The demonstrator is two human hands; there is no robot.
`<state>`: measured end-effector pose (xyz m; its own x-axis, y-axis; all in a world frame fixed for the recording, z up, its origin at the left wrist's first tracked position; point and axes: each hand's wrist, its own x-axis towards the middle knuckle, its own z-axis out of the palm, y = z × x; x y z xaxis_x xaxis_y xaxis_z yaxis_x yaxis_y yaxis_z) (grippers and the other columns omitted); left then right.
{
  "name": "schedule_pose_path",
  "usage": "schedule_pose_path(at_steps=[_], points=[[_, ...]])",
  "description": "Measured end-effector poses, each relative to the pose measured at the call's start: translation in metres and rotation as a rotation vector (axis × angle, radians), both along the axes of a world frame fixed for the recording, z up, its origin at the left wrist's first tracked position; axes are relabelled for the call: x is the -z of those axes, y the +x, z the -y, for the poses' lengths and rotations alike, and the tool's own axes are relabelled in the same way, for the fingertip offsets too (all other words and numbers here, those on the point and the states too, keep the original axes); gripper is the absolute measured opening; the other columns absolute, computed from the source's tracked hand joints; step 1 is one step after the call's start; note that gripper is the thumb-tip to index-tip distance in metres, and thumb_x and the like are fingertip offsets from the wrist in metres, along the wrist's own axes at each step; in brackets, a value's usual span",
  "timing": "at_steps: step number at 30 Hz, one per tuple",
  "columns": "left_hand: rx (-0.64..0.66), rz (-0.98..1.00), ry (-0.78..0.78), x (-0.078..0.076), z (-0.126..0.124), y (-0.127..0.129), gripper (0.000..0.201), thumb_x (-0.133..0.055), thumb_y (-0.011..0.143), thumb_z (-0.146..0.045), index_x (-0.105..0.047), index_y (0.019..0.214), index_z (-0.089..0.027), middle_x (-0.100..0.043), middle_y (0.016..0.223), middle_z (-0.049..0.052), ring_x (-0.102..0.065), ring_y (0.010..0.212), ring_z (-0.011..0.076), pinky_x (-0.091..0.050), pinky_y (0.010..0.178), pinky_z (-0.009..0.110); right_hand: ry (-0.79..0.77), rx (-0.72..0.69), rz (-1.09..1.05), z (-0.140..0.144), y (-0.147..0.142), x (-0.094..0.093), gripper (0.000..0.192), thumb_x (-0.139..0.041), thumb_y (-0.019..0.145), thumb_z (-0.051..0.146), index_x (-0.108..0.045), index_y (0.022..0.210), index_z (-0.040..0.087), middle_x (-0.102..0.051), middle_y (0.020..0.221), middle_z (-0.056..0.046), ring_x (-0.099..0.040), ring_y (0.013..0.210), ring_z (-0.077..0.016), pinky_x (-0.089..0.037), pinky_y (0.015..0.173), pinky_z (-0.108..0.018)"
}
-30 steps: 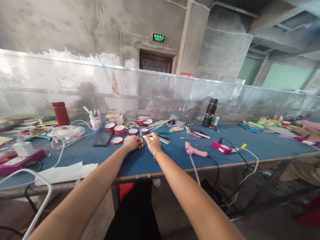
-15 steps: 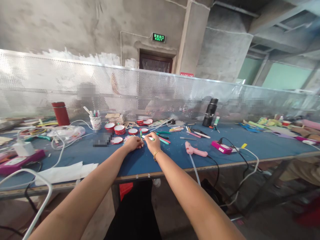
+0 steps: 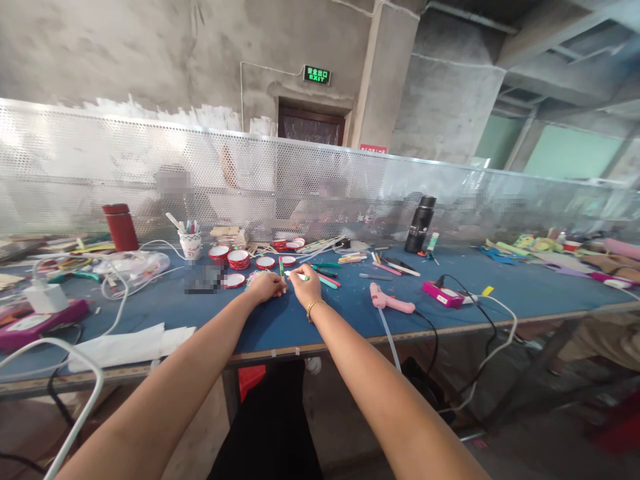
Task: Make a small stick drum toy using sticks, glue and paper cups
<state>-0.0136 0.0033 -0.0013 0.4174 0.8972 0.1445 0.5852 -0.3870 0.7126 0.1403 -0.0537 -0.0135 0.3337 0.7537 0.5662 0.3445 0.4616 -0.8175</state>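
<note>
Head cam: L hand (image 3: 267, 287) pinches near end of a red-and-green stick (image 3: 281, 266), held at the blue tabletop (image 3: 345, 330) betw. the hands; R hand (image 3: 307, 287) has fingers pinched on a white-and-green marker (image 3: 301, 275), tip v. close to stick, can't tell if touching. Pink glue gun (image 3: 395, 302) lies to the R, red-rimmed discs (image 3: 239, 259) beyond L hand.

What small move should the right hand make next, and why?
Probably a short, light stroke of the marker along the narrow strip. The right hand holds the marker with its tip pointing at the strip, while the left hand grips the strip's lower end. Whether the tip already touches, I cannot tell.
</note>
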Motion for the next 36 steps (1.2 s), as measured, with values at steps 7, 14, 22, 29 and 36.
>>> schedule_pose_path(at_steps=[7, 14, 22, 29, 36], points=[[-0.024, 0.002, -0.009, 0.0024, -0.0020, 0.0004, 0.031, -0.069, 0.084, -0.049, -0.069, 0.068, -0.023, -0.068, 0.061, -0.001, -0.064, 0.060, 0.0144, -0.047, 0.058, 0.022, 0.014, -0.031, -0.001, -0.0007, -0.0003, -0.0003, 0.012, -0.058, 0.079, 0.032, -0.057, 0.069, 0.026, -0.071, 0.077, 0.002, -0.065, 0.083, -0.0210, -0.049, 0.084, -0.030], [-0.002, 0.022, -0.005, 0.0009, 0.0000, -0.0006, 0.029, -0.070, 0.084, -0.046, -0.070, 0.068, -0.022, -0.068, 0.062, 0.000, -0.065, 0.061, 0.0149, -0.048, 0.060, 0.023, 0.028, -0.034, -0.015, -0.0003, -0.0002, -0.0001, 0.012, -0.058, 0.080, 0.033, -0.058, 0.070, 0.025, -0.071, 0.078, 0.001, -0.066, 0.084, -0.0214, -0.049, 0.085, -0.031], [-0.011, 0.004, -0.020, -0.0017, 0.0027, 0.0007, 0.032, -0.071, 0.081, -0.052, -0.070, 0.068, -0.022, -0.069, 0.064, 0.000, -0.066, 0.063, 0.0151, -0.049, 0.061, 0.022, 0.020, -0.002, -0.021, -0.0008, 0.0003, 0.0000, 0.012, -0.058, 0.080, 0.033, -0.059, 0.071, 0.026, -0.072, 0.078, 0.001, -0.066, 0.085, -0.0216, -0.049, 0.084, -0.031], [-0.010, 0.008, -0.007, -0.0028, 0.0046, 0.0001, 0.031, -0.070, 0.082, -0.049, -0.069, 0.066, -0.022, -0.069, 0.062, 0.000, -0.066, 0.062, 0.0151, -0.048, 0.059, 0.022, 0.051, -0.055, -0.009, -0.0004, -0.0020, -0.0006, 0.013, -0.058, 0.081, 0.034, -0.058, 0.071, 0.026, -0.071, 0.077, 0.002, -0.066, 0.084, -0.0211, -0.049, 0.084, -0.031], [-0.008, 0.016, -0.013, -0.0018, 0.0027, 0.0006, 0.030, -0.072, 0.081, -0.049, -0.070, 0.066, -0.023, -0.070, 0.064, 0.001, -0.067, 0.064, 0.0158, -0.050, 0.061, 0.022, -0.018, 0.040, 0.020, -0.0008, 0.0020, -0.0001, 0.013, -0.058, 0.081, 0.035, -0.059, 0.071, 0.026, -0.072, 0.081, 0.001, -0.066, 0.086, -0.0220, -0.049, 0.086, -0.032]])
